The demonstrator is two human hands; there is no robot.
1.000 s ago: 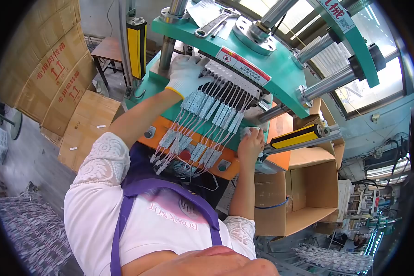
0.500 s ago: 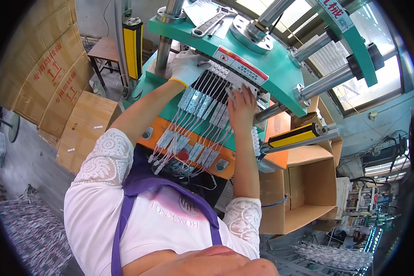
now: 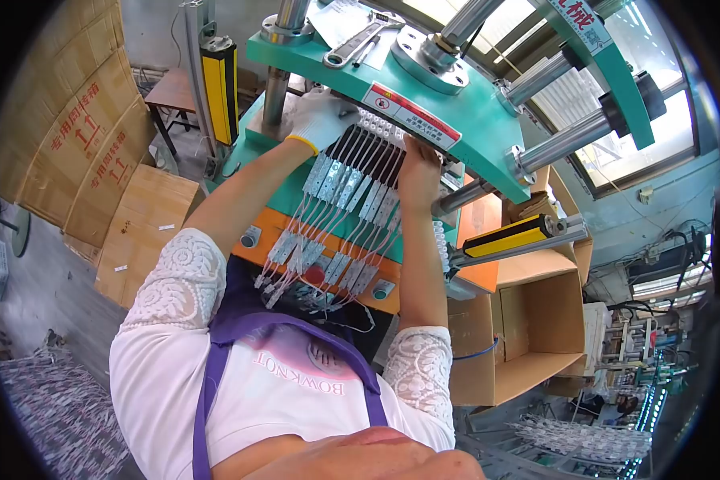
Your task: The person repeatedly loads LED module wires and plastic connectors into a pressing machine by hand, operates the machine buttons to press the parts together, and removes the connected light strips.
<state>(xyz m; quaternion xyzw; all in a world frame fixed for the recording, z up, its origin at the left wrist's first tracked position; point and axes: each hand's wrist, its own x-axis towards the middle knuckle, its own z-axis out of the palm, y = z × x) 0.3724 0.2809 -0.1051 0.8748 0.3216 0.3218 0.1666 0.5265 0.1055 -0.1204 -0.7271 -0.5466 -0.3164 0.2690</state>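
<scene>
My left hand (image 3: 320, 122), in a white knit glove with a yellow cuff, rests at the left end of a row of white perforated pieces (image 3: 380, 128) under the green press plate (image 3: 336, 78). Its fingertips are partly covered by the plate's edge. My bare right hand (image 3: 421, 172) reaches under the plate at the row's right end, its fingers hidden. Dark cords run down from the row to silvery flat modules (image 3: 348, 186). Thin pale wires link these to more modules (image 3: 288, 248) hanging over the orange front panel (image 3: 252, 218).
An adjustable wrench (image 3: 364, 42) lies on the plate. Steel columns (image 3: 277, 96) stand at its corners. Yellow-black guards (image 3: 220, 92) flank the press. An open cardboard box (image 3: 540, 320) sits at right. Piles of wired modules (image 3: 56, 408) lie on the floor at left.
My right hand has pushed further in under the plate, and its fingers have gone out of sight. My left hand stays at the row's left end. The view has shifted slightly.
</scene>
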